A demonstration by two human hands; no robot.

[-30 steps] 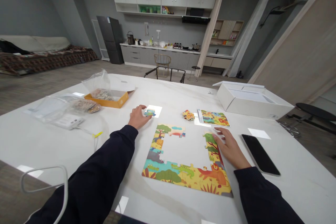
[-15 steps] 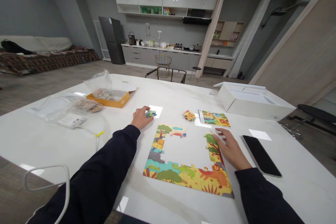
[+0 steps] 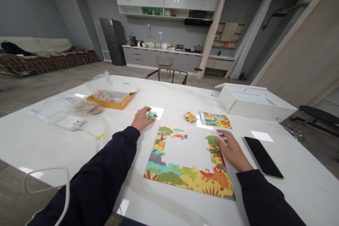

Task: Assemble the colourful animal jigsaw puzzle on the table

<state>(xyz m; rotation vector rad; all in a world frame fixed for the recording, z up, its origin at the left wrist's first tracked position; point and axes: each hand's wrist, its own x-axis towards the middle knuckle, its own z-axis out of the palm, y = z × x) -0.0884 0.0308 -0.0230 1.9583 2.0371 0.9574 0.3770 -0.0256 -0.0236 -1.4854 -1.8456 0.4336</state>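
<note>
A partly joined jigsaw puzzle (image 3: pixel 185 176) lies on the white table, its frame running down the left, along the bottom and up the right, with a gap in the top edge and a bare middle. Beyond its upper left corner, my left hand (image 3: pixel 143 118) is closed on small blue-green puzzle pieces (image 3: pixel 152 115). My right hand (image 3: pixel 232 149) rests at the puzzle's upper right edge, fingers apart and holding nothing. A pile of loose pieces (image 3: pixel 190 117) sits above the puzzle, beside a picture card (image 3: pixel 217 119) showing animals.
A black phone (image 3: pixel 263 156) lies right of my right hand. Farther back on the right stands a white box (image 3: pixel 254 104). On the left are a yellow box (image 3: pixel 113 103), plastic bags of pieces (image 3: pixel 88 106), a white device (image 3: pixel 71 123) and a looped white cable (image 3: pixel 67 190).
My left hand has shifted very slightly left, and the pieces at its fingertips have turned a little. My right hand stays in place.
</note>
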